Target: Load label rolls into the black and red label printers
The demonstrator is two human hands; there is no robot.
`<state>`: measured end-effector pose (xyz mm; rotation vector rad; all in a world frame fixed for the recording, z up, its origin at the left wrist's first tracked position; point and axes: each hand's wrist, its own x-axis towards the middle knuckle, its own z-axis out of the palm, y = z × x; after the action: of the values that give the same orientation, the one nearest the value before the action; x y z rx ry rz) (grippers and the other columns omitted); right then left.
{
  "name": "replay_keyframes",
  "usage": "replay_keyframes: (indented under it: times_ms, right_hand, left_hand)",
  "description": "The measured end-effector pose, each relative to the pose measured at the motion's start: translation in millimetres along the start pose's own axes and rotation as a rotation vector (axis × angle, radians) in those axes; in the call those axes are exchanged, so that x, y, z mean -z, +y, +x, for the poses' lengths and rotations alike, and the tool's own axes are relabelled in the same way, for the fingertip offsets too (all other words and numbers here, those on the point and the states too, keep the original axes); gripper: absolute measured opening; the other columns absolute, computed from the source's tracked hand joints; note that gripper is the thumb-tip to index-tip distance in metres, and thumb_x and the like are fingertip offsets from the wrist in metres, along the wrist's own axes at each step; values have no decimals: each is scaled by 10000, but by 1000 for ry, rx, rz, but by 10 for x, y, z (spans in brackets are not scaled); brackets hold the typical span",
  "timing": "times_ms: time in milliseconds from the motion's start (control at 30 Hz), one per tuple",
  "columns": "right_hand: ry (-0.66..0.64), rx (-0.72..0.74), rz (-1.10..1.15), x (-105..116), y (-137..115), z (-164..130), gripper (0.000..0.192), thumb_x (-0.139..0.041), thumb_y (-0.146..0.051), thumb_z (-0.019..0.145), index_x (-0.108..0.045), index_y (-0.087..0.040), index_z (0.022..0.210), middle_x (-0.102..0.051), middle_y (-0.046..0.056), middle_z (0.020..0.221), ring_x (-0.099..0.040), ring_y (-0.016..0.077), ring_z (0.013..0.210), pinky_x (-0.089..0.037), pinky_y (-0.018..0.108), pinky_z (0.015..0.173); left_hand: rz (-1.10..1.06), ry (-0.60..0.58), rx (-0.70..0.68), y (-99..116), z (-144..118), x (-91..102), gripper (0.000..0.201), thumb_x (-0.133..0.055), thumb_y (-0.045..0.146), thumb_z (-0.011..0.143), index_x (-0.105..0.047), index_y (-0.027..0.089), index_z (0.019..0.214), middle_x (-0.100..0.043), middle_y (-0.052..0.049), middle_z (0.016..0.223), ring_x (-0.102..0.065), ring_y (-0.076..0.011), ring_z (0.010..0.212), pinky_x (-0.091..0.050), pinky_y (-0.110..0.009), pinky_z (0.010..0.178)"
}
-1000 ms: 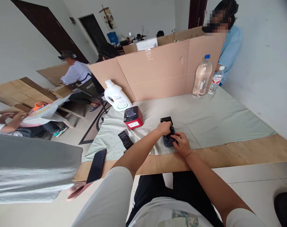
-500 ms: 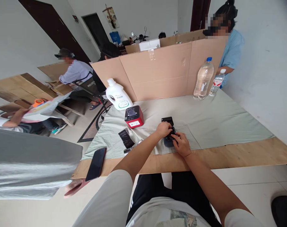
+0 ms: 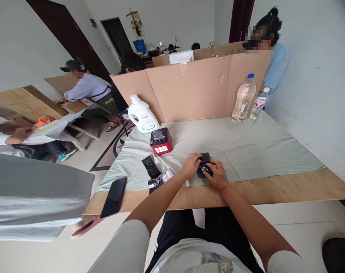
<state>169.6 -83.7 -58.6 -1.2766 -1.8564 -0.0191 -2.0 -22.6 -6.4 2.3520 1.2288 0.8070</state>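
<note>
1. Hands meet on a small black plastic device (image 3: 204,165) lying on the pale green cloth (image 3: 260,148) near the table's front edge: left hand (image 3: 191,165) cups its side, right hand (image 3: 216,175) pinches it, fingers curled.
2. Device looks light, rigid, smooth; best held by its sides.
3. Counted: two clear plastic bottles (image 3: 242,99) at one o'clock, one red box-shaped printer (image 3: 160,141) at ten o'clock.

I see a plain white wall (image 3: 317,76) on the right and a pale tiled floor (image 3: 297,227) below. A plywood table (image 3: 275,187) carries a grey-green cloth (image 3: 260,148), with a cardboard screen (image 3: 195,89) standing along its far edge. Dark doors (image 3: 76,41) line the left wall, and soft daylight fills the room. Another wooden table (image 3: 21,102) stands at left.
</note>
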Motion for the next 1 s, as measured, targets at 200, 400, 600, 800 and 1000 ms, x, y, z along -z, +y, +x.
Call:
replay_keyframes:
  times_ms: [200,400,600,800,1000]
  right_hand:
    - [2,-3,-19,-17,20,15,698,-600,-557,769,-439,-161,1320,-481,165,1279,-452,298,1162,-409,476,973]
    - [-169,-7,-120,-43,15,5,906,-632,-575,711,-292,-132,1425,-403,175,1419,-358,325,1296,-326,474,1024]
    - [-208,-31,-165,-16,-13,64,826,-670,-527,689,-400,-142,1368,-462,186,1381,-440,338,1233,-316,470,995]
    - [-314,-118,-143,48,-92,85,841,-686,-384,687,-324,-152,1409,-360,177,1453,-427,331,1254,-376,474,968]
    - [-340,-366,-134,-26,-232,80,975,-711,-373,659,-189,-192,1462,-306,222,1447,-409,367,1266,-405,486,945]
  left_hand:
    - [121,-136,-75,66,-272,2,543,-575,214,790,-451,160,1316,-396,-140,1433,-287,-273,1376,-303,-474,1102]
    - [315,-303,-103,153,-292,88,860,-723,304,661,-331,127,1406,-277,-184,1501,-193,-315,1411,-240,-490,1115]
    - [338,-294,-55,154,-254,2,915,-801,242,584,-368,140,1384,-315,-190,1483,-240,-320,1396,-298,-446,1089]
    - [218,-227,-32,73,-348,-51,943,-774,280,618,-295,195,1426,-280,-162,1507,-217,-294,1409,-317,-472,1075]
    - [358,-136,169,-21,-754,-214,848,-525,509,825,-172,81,1467,-174,-212,1529,-108,-305,1429,-171,-530,1130]
